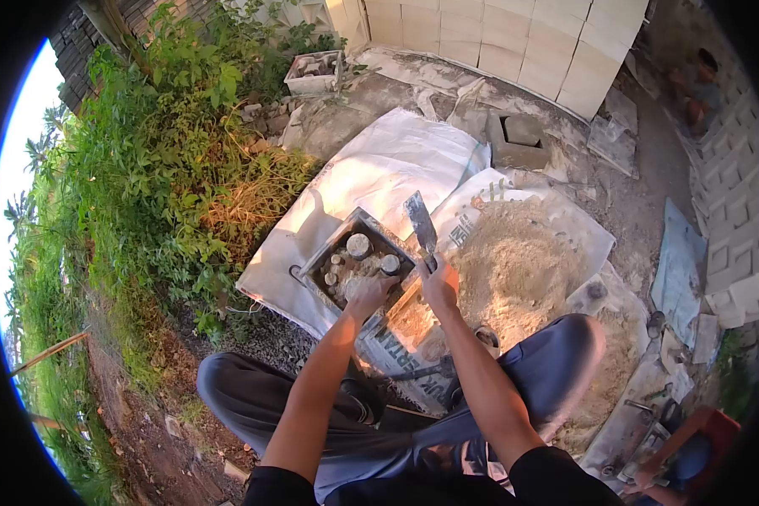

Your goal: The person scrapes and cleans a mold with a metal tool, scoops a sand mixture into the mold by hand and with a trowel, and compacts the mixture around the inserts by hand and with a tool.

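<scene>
My right hand [440, 288] is wrapped round the handle of a trowel [420, 219], whose smeared metal blade points up and away. My left hand [368, 295] reaches into a grey rectangular box [314, 287], with its fingers spread low over the sandy filling. Inside the box stand a larger round-topped cylinder [358, 245] and a second cylinder [390, 265] close to that hand, along with several smaller round pieces. The left fingertips are partly hidden against the sand. To the right of the trowel lies a heap of sand [519, 261].
White woven sacks [379, 160] lie under the box and sand. A hollow block [521, 135] and another box [314, 74] stand farther off. Plants [177, 152] line the left. One person [700, 88] is at upper right, another person's arm [670, 447] at lower right.
</scene>
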{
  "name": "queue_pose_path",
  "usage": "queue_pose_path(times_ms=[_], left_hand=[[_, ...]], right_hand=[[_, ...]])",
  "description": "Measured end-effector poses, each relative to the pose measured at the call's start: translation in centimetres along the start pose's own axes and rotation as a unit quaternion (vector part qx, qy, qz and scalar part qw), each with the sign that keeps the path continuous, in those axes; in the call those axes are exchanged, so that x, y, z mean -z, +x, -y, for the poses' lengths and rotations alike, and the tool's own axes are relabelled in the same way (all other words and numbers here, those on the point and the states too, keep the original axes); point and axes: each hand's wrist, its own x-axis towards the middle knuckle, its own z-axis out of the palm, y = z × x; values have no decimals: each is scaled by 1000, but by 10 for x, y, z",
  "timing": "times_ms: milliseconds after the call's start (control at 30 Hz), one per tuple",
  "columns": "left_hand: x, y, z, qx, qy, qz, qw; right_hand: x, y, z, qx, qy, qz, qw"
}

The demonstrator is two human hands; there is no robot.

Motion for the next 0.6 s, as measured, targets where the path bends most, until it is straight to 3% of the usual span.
queue_pose_path(times_ms=[33, 100, 233, 300, 367, 433, 467, 500, 533, 567, 600], left_hand=[[11, -7, -2, 3, 2, 4, 1000], [29, -23, -5, -140, 165, 28, 976], [28, -48, 1, -194, 270, 35, 943], [28, -48, -1, -228, 403, 11, 886], [34, -50, -2, -208, 359, 11, 910], [73, -58, -10, -131, 161, 143, 968], [74, -62, 7, -157, 155, 55, 974], [67, -63, 17, -154, 155, 58, 974], [62, -65, 25, -99, 52, -82, 990], [59, -66, 36, -42, -50, -222, 973], [87, -69, 9, 79, -162, -146, 973]], right_hand=[[-6, 2, -6, 0, 19, -10, 1000], [-7, 4, -9, 13, 31, -23, 999], [5, -2, 6, -20, -3, 34, 999], [6, -3, 10, 14, 1, 19, 1000], [2, -5, 9, 36, -20, 15, 999], [-2, -6, 10, 51, 27, -13, 998], [-3, -4, 10, 53, 28, -9, 998], [0, -4, 13, 36, 32, 21, 999], [0, -6, 14, 18, 37, 50, 998], [-2, -7, 15, 19, 40, 52, 998], [-3, -8, 16, 20, 21, 63, 998]])
